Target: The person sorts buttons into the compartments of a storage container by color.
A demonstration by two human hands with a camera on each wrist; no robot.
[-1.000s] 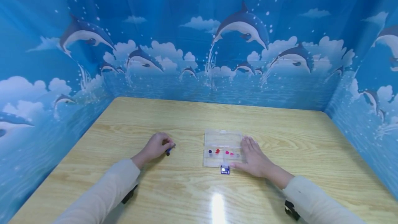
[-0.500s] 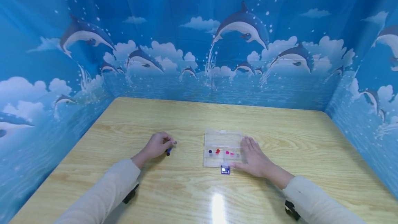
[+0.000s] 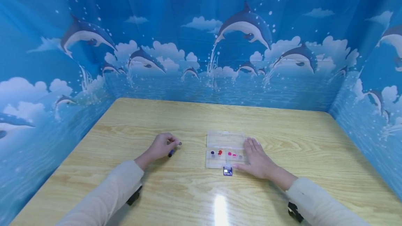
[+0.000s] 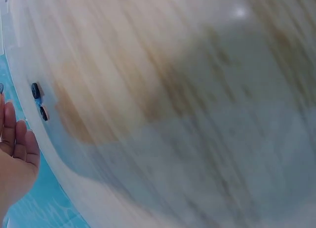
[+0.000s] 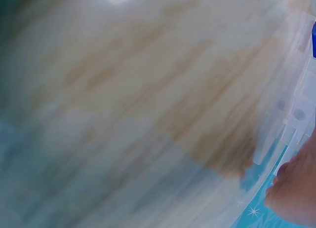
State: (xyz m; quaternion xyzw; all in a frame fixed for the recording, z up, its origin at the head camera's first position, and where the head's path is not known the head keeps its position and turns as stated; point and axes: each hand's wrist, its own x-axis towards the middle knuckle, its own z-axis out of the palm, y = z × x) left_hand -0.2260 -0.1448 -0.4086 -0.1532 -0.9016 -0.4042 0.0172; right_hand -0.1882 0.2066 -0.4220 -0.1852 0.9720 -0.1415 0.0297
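Note:
My left hand (image 3: 162,145) pinches a small dark round piece (image 3: 180,143) between thumb and fingertips, just above the table. Below those fingers lie small dark and blue pieces (image 3: 171,153), which show in the left wrist view as black discs (image 4: 35,91) with blue between them. A clear plastic box (image 3: 215,163) stands with its lid (image 3: 225,138) folded back. Inside are small dark, red (image 3: 220,152) and pink pieces (image 3: 229,153). My right hand (image 3: 259,161) rests with straight fingers along the box's right side, thumb near its front edge.
A shiny blue-purple square piece (image 3: 227,171) sits at the box's front edge. The wooden table (image 3: 176,187) reaches back to a blue curtain (image 3: 176,86) printed with dolphins, which also stands along both sides.
My left hand has moved slightly right with the small dark round piece, away from the blue and dark pieces on the table. The right hand and the box have stayed put.

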